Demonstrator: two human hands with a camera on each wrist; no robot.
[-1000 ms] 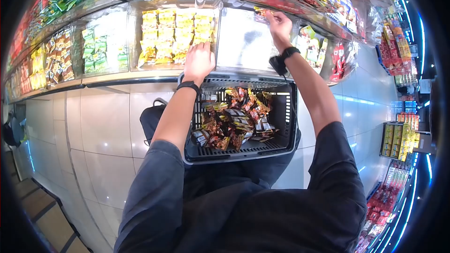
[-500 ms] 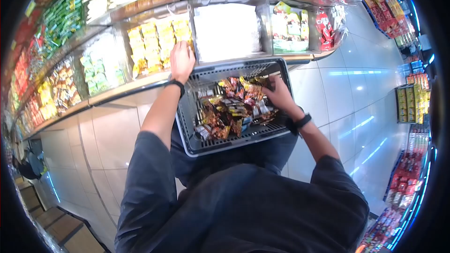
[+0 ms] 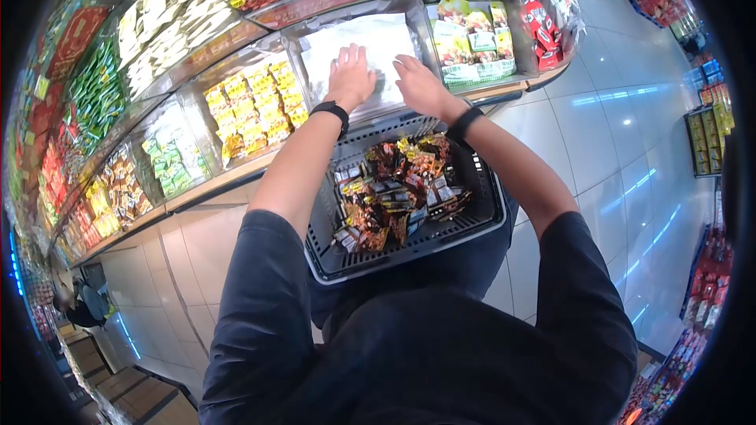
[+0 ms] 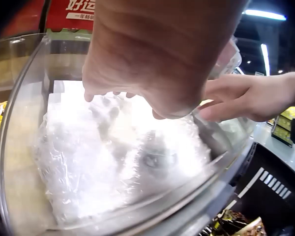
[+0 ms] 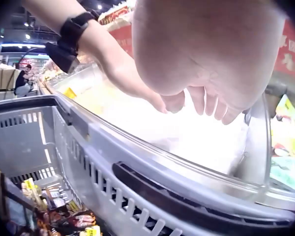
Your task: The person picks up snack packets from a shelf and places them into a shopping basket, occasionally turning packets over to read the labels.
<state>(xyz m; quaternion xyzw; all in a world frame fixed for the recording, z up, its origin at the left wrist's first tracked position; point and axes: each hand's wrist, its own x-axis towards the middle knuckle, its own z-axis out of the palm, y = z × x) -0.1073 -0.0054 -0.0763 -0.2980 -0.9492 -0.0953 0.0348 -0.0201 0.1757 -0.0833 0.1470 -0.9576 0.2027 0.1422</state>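
Observation:
A bright white block under crinkled clear plastic [image 4: 88,162] lies in a clear-walled shelf bin. My left hand [image 3: 352,79] rests over its middle with the fingers extended, holding nothing. At its right side my right hand [image 3: 423,88] reaches over the front of the bin, fingers extended and nothing in them. Below both wrists stands a grey shopping basket [image 3: 316,256] against the shelf front. Dark and red-brown snack packets [image 3: 402,193] are heaped inside it. Glare hides part of the plastic surface in the right wrist view.
Left of the bin are yellow snack packets [image 3: 253,106], then green packets [image 3: 175,157]. To its right lie green-and-white bags [image 3: 472,39] and red packets [image 3: 541,27]. Another person [image 5: 24,78] crouches far down the aisle. Tiled floor [image 3: 587,138] extends to the right.
My right hand went from the bin with a small packet down into the basket, and is back over the bin without it. My left hand moved right from the yellow packets onto the white block.

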